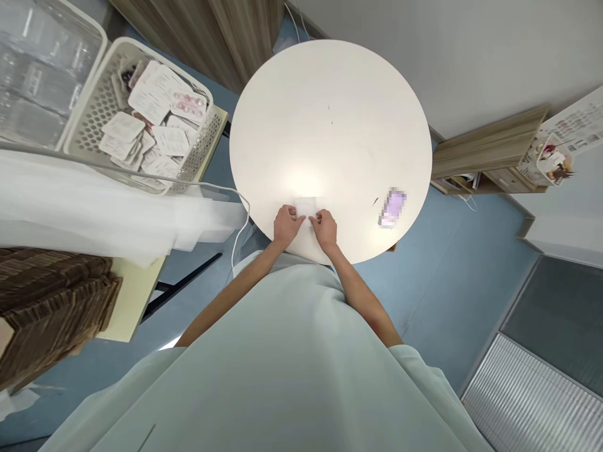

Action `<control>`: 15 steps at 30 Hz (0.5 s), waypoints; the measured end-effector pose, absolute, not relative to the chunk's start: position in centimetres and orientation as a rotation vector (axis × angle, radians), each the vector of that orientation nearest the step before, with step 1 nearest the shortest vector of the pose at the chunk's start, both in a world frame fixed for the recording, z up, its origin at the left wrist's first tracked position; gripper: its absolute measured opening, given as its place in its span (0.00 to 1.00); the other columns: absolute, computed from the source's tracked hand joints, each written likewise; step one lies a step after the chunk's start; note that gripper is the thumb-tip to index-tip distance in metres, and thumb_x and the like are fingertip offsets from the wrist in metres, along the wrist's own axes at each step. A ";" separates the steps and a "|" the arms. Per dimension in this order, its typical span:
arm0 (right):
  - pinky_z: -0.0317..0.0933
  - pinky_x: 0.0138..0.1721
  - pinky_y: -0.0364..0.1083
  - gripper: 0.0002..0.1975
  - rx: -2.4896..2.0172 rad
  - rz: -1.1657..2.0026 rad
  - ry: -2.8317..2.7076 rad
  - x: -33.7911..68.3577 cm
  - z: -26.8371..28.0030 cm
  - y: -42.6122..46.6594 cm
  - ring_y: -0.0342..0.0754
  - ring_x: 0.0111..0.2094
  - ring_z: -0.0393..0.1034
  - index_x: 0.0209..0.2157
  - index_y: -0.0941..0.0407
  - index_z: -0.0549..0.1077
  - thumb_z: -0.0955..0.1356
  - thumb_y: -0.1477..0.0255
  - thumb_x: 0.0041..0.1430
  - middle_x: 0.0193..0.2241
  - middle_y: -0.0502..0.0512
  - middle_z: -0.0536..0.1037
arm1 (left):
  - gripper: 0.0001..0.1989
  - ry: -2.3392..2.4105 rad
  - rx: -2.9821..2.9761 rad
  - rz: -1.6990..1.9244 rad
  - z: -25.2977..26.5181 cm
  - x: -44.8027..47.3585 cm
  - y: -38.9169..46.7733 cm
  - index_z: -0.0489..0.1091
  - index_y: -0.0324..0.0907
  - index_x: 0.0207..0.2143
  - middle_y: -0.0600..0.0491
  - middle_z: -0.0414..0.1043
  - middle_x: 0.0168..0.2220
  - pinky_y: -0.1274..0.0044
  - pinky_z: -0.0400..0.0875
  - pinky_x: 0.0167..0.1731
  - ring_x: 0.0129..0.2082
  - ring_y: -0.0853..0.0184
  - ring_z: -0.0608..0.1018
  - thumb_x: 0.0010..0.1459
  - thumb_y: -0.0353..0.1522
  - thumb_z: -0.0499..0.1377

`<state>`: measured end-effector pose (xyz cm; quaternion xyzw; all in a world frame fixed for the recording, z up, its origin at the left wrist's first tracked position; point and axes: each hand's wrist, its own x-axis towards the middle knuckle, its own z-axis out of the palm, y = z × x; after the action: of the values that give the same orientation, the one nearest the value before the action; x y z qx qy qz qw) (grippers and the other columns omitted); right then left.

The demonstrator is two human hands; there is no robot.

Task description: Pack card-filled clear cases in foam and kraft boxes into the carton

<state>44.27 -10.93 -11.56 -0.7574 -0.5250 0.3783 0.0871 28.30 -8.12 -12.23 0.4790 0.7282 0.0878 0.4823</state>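
Both hands, left hand [287, 225] and right hand [324, 229], pinch a white sheet [307, 206] on the worktop [330, 125]; keeping edges aligned looks wise.

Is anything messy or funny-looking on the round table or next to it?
Nothing on the round table looks spilled or broken. Both hands, left and right, hold a small white sheet lying flat. Only the packets in the basket lie jumbled at all angles.

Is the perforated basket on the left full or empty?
Partly full: the basket holds many flat white packets, piled loosely below its rim.
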 end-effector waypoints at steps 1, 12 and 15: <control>0.73 0.46 0.51 0.08 -2.275 1.144 -1.500 43.7 -11.5 -10.9 0.53 0.40 0.77 0.45 0.53 0.74 0.69 0.63 0.75 0.45 0.57 0.82 | 0.16 1.767 1.190 0.218 -12.3 28.0 -7.7 0.70 0.46 0.52 0.45 0.80 0.57 0.62 0.77 0.57 0.46 0.57 0.84 0.66 0.38 0.68; 0.74 0.48 0.52 0.10 -2.209 1.248 -1.554 34.8 -12.3 -6.5 0.55 0.41 0.79 0.34 0.50 0.70 0.69 0.65 0.73 0.39 0.58 0.85 | 0.13 1.790 1.326 0.215 -12.5 19.4 -3.8 0.75 0.46 0.52 0.43 0.79 0.58 0.63 0.77 0.57 0.50 0.54 0.84 0.65 0.30 0.62; 0.75 0.47 0.53 0.11 -2.180 1.263 -1.569 33.0 -12.3 -5.5 0.55 0.40 0.80 0.33 0.50 0.70 0.69 0.65 0.72 0.37 0.58 0.85 | 0.14 1.837 1.309 0.210 -12.2 17.6 -3.6 0.76 0.46 0.52 0.44 0.80 0.58 0.63 0.77 0.56 0.51 0.54 0.84 0.66 0.29 0.60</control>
<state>32.98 -5.50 -12.30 -0.7317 -0.5268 0.4238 0.0868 17.61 -3.60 -12.21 0.5231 0.7345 0.0840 0.4241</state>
